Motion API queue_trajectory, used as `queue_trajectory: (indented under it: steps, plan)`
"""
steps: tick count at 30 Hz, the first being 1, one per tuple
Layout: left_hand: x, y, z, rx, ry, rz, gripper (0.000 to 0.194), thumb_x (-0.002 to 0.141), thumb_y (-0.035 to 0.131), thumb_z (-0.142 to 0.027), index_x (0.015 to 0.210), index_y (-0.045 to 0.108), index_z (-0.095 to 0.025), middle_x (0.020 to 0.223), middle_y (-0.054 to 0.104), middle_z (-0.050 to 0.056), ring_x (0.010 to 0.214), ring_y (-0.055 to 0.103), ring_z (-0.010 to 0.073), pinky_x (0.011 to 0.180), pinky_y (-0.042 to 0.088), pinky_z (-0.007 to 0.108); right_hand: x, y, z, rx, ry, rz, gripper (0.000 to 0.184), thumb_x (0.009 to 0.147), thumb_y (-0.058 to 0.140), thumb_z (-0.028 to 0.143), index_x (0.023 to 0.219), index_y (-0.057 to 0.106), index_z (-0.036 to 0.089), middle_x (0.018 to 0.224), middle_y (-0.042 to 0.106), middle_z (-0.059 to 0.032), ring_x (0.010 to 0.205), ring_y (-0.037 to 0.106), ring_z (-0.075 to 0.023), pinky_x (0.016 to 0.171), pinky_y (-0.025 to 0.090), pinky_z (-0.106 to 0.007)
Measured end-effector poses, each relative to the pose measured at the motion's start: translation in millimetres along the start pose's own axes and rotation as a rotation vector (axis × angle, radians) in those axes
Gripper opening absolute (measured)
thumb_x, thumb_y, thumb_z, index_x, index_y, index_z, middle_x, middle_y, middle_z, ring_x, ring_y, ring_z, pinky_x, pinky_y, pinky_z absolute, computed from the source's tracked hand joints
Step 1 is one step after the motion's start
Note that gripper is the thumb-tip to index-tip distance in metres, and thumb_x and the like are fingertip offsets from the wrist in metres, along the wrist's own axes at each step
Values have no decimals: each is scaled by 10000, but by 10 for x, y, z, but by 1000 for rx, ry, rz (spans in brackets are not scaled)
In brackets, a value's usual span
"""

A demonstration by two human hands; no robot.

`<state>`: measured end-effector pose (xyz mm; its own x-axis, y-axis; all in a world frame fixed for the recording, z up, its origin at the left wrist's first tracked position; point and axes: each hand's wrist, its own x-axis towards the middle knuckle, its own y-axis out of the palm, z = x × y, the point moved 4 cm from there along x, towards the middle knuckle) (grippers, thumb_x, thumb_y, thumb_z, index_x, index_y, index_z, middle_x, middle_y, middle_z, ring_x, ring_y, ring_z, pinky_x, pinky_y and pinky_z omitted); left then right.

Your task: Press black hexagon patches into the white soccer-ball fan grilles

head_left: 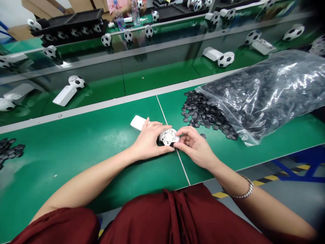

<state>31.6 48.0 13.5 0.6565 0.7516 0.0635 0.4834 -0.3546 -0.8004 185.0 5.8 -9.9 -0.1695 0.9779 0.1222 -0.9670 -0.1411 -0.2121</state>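
A white hand-held fan with a football-shaped head (168,136) lies on the green table (76,149), its white handle (137,122) pointing up-left. My left hand (149,140) wraps round the fan's head from the left. My right hand (193,144) pinches the head's right edge with thumb and fingers. Whether a small black piece sits under the fingertips I cannot make out. Loose black pentagon pieces (200,112) lie just right of the hands.
A clear plastic bag (269,91) full of black pieces lies open at the right. More black pieces (10,149) sit at the left edge. Finished football fans (72,88) ride the conveyor behind. Black trays (71,23) and water bottles (119,15) stand farther back.
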Motion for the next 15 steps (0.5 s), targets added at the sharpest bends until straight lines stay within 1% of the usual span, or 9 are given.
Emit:
queue_trajectory:
  steps: [4,6,9,12,15]
  plan:
    - [27,-1,-1,-18,-12,13,630,640,669,-546,1163,509,-233,1161,585,42,1134,455,250,1090,48,541,-33,-11,104,-155,-121,13,63,813,581,203,860,616,226,931,451,-33,718,505,-120,683,487,-302]
    - [34,-4,-7,-21,-14,20,642,632,675,-549,1164,506,-231,1164,585,39,1136,452,246,1091,46,537,-47,-16,121,-183,-132,14,50,822,568,210,840,614,220,927,460,-39,731,507,-130,680,492,-309]
    - [38,-8,-15,-18,-23,30,633,636,674,-547,1159,509,-230,1164,587,37,1136,451,246,1089,48,538,-46,-23,80,-155,-79,10,46,817,578,253,825,596,212,924,465,-45,721,505,-135,663,501,-311]
    - [35,-12,-25,-7,-31,24,590,660,662,-521,1153,512,-232,1161,589,38,1123,458,247,1087,52,539,-25,-29,13,-86,-14,-2,88,792,608,280,817,567,207,942,465,-46,727,511,-135,662,504,-308]
    - [32,-8,-40,8,-16,10,574,676,656,-489,1159,511,-215,1127,599,47,1081,477,239,1087,78,523,-9,-23,-36,19,77,-3,193,760,634,274,886,503,210,1082,466,-57,690,522,-110,646,507,-302]
